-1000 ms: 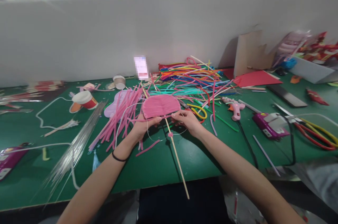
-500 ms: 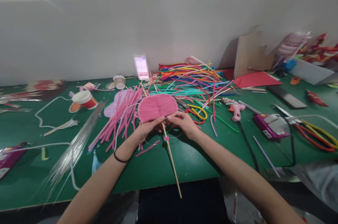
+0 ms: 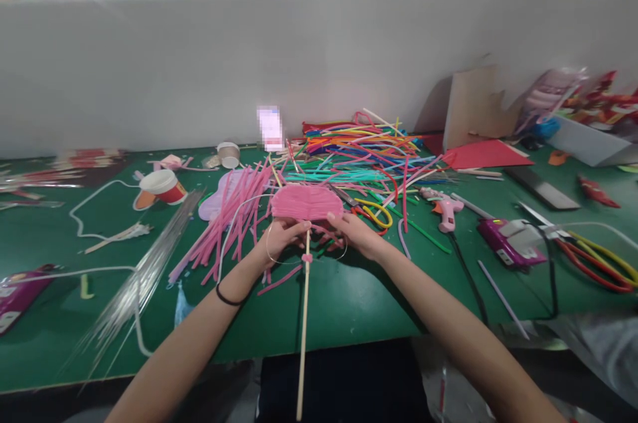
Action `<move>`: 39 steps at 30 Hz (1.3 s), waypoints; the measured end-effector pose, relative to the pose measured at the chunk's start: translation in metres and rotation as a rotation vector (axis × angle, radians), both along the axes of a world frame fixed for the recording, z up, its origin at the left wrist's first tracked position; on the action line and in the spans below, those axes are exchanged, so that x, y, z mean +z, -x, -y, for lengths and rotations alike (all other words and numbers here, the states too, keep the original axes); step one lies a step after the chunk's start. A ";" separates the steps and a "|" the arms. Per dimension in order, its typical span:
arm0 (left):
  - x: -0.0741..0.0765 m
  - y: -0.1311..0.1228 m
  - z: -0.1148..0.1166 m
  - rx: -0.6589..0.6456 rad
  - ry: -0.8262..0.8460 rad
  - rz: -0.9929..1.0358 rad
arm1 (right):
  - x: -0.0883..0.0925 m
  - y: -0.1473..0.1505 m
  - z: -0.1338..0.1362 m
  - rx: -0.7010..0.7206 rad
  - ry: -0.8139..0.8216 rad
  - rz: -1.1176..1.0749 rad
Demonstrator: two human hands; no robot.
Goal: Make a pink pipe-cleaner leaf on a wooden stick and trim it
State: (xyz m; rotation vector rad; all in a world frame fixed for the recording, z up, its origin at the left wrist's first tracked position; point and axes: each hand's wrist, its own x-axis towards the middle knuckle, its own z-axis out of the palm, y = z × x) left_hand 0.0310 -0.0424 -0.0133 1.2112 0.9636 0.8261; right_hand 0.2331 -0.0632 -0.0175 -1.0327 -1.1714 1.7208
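A pink fan-shaped piece [image 3: 306, 201] made of pipe cleaners sits on a thin wooden stick [image 3: 302, 330] that points down toward me. My left hand [image 3: 279, 239] pinches the piece's lower left edge, fingers closed on it. My right hand [image 3: 356, 233] grips its lower right edge. A small pink bead [image 3: 307, 257] sits on the stick just below the hands. Thin wire loops hang around the fingers.
On the green table [image 3: 349, 303] lie a pile of pink pipe cleaners [image 3: 226, 223], a mixed coloured heap [image 3: 363, 150], a pink glue gun [image 3: 446, 207], a purple glue gun [image 3: 508, 240], a red paper cup [image 3: 162, 187], silver wires [image 3: 144, 270] and red card [image 3: 481, 153].
The stick's lower end has swung left and now hangs nearly straight toward me. The fan piece has tipped flatter and both hands shifted slightly right.
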 end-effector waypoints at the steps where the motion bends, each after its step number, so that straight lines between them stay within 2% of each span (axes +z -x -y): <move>1: 0.001 -0.001 0.001 -0.014 0.001 -0.017 | 0.000 -0.001 -0.001 -0.058 0.022 -0.034; 5: 0.009 -0.004 0.008 -0.099 -0.013 -0.122 | -0.001 -0.003 -0.006 -0.303 0.046 -0.137; 8: 0.011 -0.005 0.010 -0.089 -0.029 -0.142 | -0.001 -0.002 -0.007 -0.369 0.029 -0.161; 13: 0.005 -0.004 0.006 -0.011 -0.054 -0.116 | -0.002 0.002 -0.005 -0.352 0.005 -0.226; 20: 0.000 -0.005 0.005 0.032 -0.110 -0.102 | 0.000 0.004 -0.003 -0.307 -0.015 -0.250; 27: -0.002 -0.002 -0.001 0.133 -0.150 -0.044 | 0.002 0.005 0.002 -0.131 -0.011 -0.064; 32: 0.001 -0.001 0.000 0.122 -0.198 -0.074 | -0.003 0.007 0.003 -0.058 0.041 -0.005; 39: 0.001 -0.002 0.003 0.102 -0.281 -0.128 | -0.004 0.012 0.005 -0.091 0.111 -0.064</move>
